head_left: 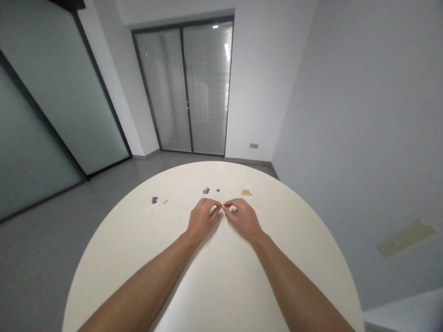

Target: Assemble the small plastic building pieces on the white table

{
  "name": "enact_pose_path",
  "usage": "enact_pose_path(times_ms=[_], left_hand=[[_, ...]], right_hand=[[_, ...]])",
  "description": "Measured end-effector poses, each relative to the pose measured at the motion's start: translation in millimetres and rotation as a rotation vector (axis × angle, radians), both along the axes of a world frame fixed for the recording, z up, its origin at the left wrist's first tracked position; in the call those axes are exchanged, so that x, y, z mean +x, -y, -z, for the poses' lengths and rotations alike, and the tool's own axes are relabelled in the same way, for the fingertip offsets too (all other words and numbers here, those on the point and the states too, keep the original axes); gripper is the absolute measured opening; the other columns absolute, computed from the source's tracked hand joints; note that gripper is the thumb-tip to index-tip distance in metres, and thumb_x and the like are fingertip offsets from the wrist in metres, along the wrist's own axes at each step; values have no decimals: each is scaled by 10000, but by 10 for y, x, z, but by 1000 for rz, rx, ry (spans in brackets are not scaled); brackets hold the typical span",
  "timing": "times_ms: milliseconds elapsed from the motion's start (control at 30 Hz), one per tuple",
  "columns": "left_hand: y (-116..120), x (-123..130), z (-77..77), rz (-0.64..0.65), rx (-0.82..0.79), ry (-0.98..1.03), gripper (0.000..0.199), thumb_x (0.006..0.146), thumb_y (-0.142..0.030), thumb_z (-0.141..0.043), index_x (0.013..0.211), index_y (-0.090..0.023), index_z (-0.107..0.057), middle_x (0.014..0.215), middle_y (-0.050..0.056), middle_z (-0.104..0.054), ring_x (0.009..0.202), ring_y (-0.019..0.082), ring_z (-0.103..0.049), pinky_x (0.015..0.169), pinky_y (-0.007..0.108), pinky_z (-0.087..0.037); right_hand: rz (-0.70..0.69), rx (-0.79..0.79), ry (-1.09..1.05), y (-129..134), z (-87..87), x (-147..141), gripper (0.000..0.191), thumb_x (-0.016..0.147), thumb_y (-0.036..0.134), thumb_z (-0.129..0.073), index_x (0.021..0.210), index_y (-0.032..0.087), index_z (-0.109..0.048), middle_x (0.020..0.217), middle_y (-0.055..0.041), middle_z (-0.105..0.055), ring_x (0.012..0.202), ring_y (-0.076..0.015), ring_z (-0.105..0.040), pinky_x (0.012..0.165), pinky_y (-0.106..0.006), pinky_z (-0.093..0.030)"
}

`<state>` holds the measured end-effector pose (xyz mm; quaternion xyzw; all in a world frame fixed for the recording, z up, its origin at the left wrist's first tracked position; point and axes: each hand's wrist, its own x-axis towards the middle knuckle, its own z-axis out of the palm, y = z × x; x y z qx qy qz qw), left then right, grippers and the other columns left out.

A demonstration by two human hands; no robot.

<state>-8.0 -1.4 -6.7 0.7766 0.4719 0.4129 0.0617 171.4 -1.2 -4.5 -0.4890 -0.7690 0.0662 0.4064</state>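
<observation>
My left hand (205,216) and my right hand (243,217) meet over the middle of the table, each with thumb and forefinger pinched. Between the fingertips shows a small yellowish piece (223,206), mostly hidden by the fingers; its exact kind is too small to make out. Just beyond the hands lie a blue-grey piece (206,190), a tiny dark piece (218,190), faint white bits (229,191) and yellow strips (246,192).
On the left of the round white table (207,295) lie a dark grey piece (154,200), a small yellow piece (165,201) and pale scraps (151,210). A white wall (363,115) stands to the right, and a glazed door (207,92) beyond the table.
</observation>
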Motion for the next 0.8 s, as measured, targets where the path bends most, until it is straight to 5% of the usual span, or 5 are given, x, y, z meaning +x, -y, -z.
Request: enact_pose_path(times_ms=[800], left_hand=[[18,8,1,-33,2,-5,104,912,-234,-590,956,-246,-684,981,14,-721,1020,195,-608,907,336,-499]], right_hand=[[-11,11,2,-15,16,4,98,904,300,-611,924,239,-685,948,-38,-718,944,-203,-623,862,-349,-476]])
